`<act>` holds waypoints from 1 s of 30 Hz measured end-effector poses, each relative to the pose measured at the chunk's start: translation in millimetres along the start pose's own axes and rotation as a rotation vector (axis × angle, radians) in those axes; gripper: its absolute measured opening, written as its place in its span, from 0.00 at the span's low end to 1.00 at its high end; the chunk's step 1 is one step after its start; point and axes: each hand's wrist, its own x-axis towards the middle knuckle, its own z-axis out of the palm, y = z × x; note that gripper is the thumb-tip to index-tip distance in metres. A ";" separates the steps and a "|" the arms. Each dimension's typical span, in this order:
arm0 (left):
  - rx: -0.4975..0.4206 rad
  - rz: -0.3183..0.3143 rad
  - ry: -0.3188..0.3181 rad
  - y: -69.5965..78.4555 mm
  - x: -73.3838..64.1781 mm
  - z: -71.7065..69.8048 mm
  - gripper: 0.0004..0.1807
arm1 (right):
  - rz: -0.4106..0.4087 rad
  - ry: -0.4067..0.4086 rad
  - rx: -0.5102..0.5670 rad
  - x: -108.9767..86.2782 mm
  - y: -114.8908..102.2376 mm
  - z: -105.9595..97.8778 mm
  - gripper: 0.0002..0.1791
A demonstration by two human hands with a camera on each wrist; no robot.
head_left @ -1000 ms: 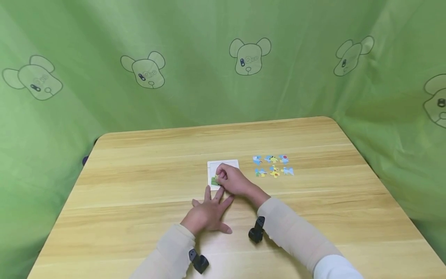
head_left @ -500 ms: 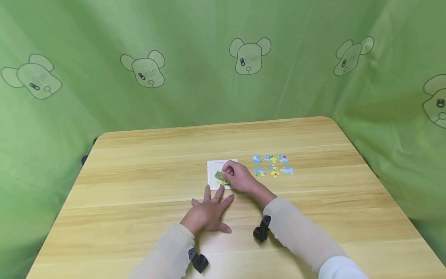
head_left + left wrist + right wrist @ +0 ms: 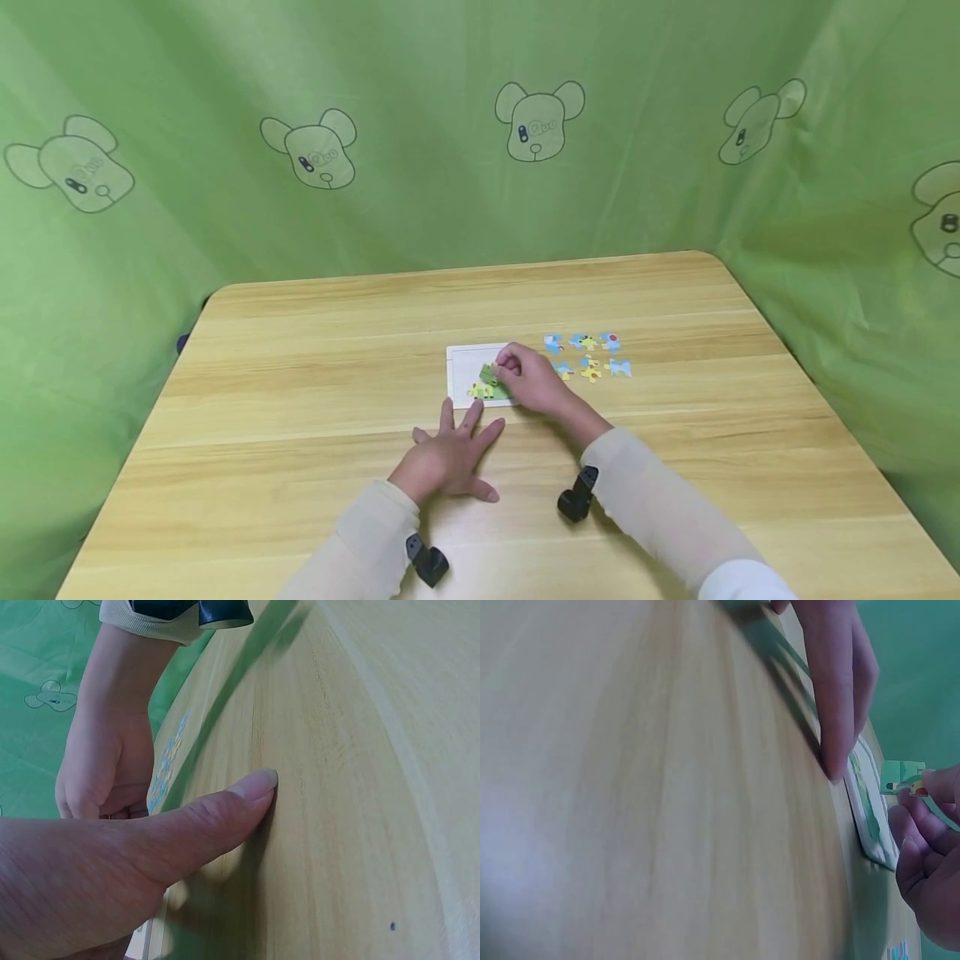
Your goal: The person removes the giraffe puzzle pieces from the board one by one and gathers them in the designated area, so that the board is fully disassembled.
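Note:
Between thumb and fingertips, my right hand (image 3: 529,381) pinches a mostly green jigsaw piece (image 3: 488,374) above the white puzzle tray (image 3: 461,358). In the right wrist view that jigsaw piece (image 3: 902,772) is raised clear of the tray. Green and yellow pieces (image 3: 481,392) lie along the tray's near side; my right hand partly hides that side. My left hand (image 3: 450,462) rests on the table with fingers spread, its fingertips at the tray's near edge. The left wrist view shows its thumb (image 3: 217,817) stretched out on the wood.
Several loose blue and yellow jigsaw pieces (image 3: 590,368) lie in two rows right of the tray, one partly behind my right hand. The wooden table (image 3: 300,358) has green curtains (image 3: 420,208) around it. A small black camera sits on each wrist.
My right hand has moved to the right over the tray, carrying the green piece with it and uncovering the yellow and green pieces beneath. The left hand has stayed in place.

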 end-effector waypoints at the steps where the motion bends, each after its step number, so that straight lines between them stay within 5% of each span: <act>1: -0.003 0.000 0.000 0.2 0.0 0.1 0.54 | 0.001 0.001 0.004 -0.7 1.1 -1.3 0.04; 15: -0.036 0.002 0.001 1.2 -1.5 -0.7 0.55 | 0.011 0.050 -0.035 -11.9 16.9 -24.7 0.11; 30: -0.058 0.008 0.008 0.3 -2.4 -1.0 0.55 | 0.022 0.068 -0.147 -28.9 38.4 -46.3 0.08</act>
